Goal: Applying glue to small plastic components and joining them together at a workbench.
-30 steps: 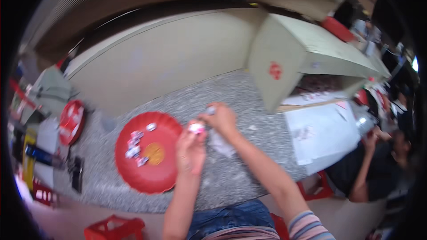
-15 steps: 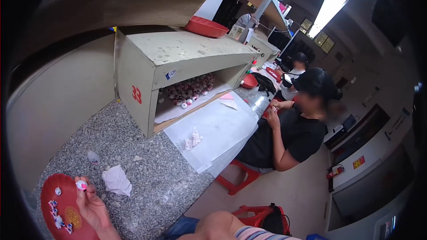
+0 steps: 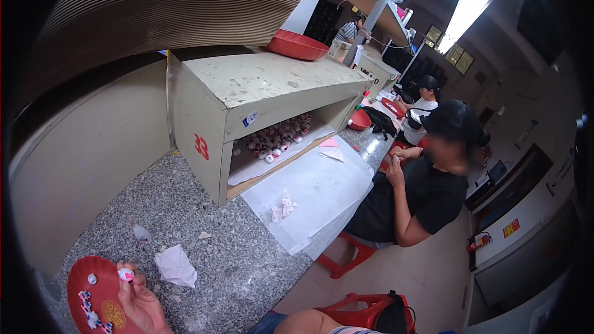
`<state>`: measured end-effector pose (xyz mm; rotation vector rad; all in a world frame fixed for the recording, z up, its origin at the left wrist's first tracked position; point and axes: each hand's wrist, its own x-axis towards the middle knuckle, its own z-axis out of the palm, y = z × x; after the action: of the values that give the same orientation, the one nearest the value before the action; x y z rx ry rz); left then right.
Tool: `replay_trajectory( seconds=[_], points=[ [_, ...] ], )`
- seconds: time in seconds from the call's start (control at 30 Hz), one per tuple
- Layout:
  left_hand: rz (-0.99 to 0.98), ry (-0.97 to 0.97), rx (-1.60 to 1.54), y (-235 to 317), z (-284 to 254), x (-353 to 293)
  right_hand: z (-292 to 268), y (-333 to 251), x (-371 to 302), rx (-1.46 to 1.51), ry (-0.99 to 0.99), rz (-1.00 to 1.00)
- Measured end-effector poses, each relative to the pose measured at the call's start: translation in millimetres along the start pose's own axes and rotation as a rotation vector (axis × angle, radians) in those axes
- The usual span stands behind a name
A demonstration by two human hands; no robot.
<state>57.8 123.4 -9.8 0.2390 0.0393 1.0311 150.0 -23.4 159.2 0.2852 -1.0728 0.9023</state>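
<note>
At the lower left, my right hand (image 3: 142, 304) pinches a small white rounded figurine (image 3: 126, 274) with a pink patch between thumb and fingers. It is held up over the edge of a red scalloped tray (image 3: 77, 286). In that tray lie several small white, pink and dark painted pieces (image 3: 86, 303) and one white ball (image 3: 92, 278). To the right of my hand, a crumpled white paper (image 3: 176, 266) rests on the speckled counter (image 3: 223, 272). A small whitish bulb-shaped object (image 3: 141, 232) lies beyond the tray. My left hand is outside the picture.
A grey open-fronted box (image 3: 278, 102) holds many similar figurines (image 3: 275, 139); a red tray (image 3: 298, 44) sits on top. White paper sheets (image 3: 322, 179) cover the counter before it. A co-worker in black (image 3: 427, 198) sits at right, near red stools (image 3: 346, 256).
The whole view has shifted, so the counter, box and tray appear farther right and slightly lower. My right hand keeps its grip on the figurine beside the tray.
</note>
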Motion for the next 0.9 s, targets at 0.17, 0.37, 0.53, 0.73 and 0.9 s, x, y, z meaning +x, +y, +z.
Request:
replay_trajectory(
  seconds=[0.17,0.37,0.53,0.73,0.9],
  points=[
    [-0.035,-0.002,-0.008,1.2,-7.9,0.6,-1.6,-0.7,-6.1,0.147,0.073,0.056],
    [-0.051,-0.029,-0.027,-3.8,0.3,0.8,-12.0,-0.9,0.1,0.093,-0.026,-0.001],
    [-0.061,-0.016,-0.004,-5.4,4.1,1.3,-3.0,-5.2,-3.2,0.131,0.055,0.086],
    [-0.052,-0.017,0.006,-7.7,7.1,0.3,-8.8,0.8,-6.7,0.086,-0.064,0.033],
    [-0.011,0.060,0.059,-7.5,14.7,-3.4,10.3,-10.1,-6.5,0.061,0.074,0.127]
  ],
)
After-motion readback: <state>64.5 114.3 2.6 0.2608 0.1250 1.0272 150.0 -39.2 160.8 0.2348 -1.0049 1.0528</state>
